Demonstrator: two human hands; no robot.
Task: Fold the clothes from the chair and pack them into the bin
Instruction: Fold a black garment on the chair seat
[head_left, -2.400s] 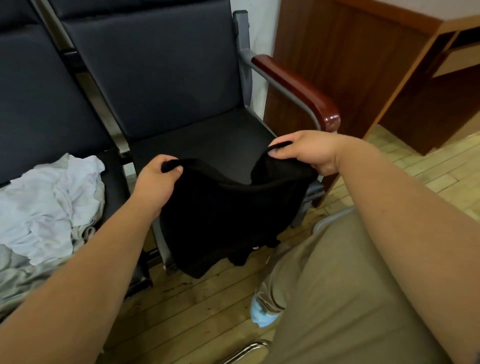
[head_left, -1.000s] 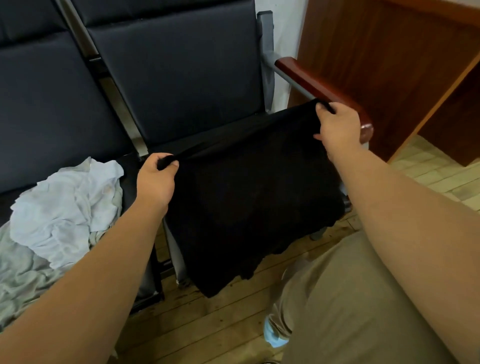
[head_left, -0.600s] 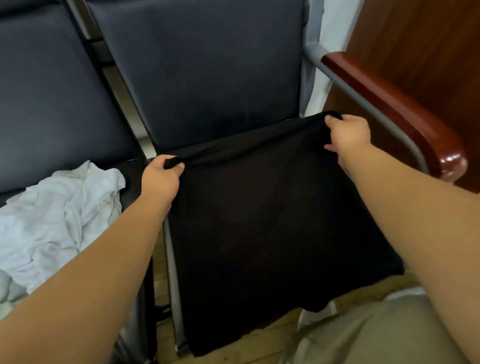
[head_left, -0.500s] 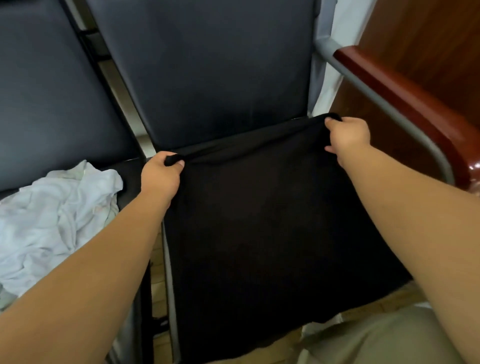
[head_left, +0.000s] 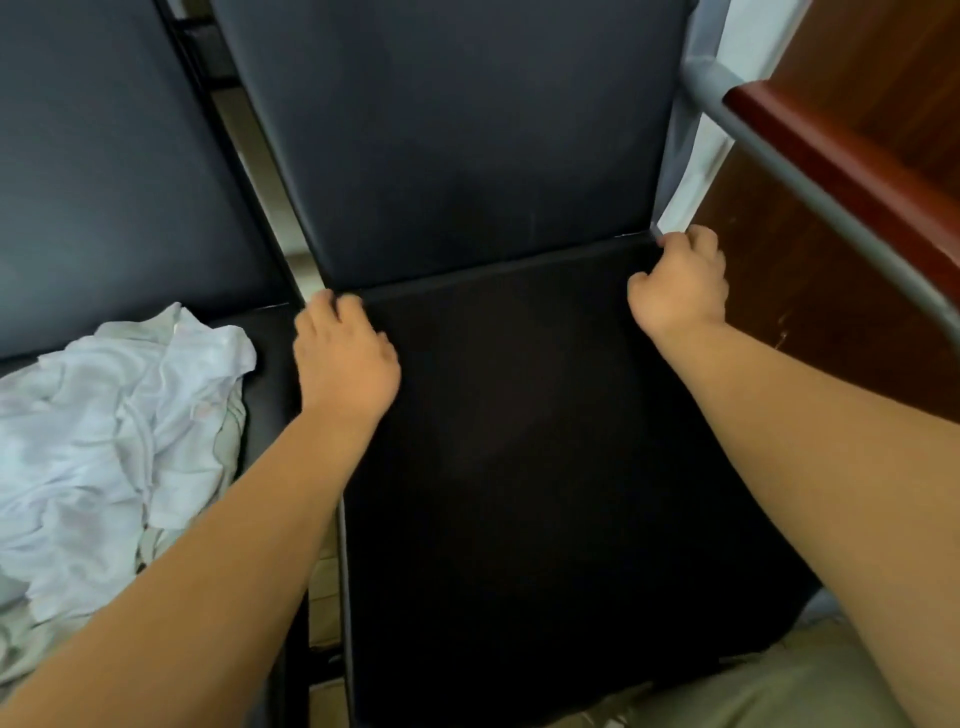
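black garment (head_left: 519, 441): spread flat on the chair (head_left: 457, 130), centre frame, far edge running left-right along the chair's back. left hand (head_left: 345, 358) at its upper-left corner, blurred, grip unclear. right hand (head_left: 678, 283) at the upper-right corner, fingers curled on the cloth. the rest of the cloth lies toward the lower frame.

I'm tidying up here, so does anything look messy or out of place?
Yes: the white clothes lie crumpled in a heap on the left seat. The black garment is spread flat on the right chair, nothing odd there.
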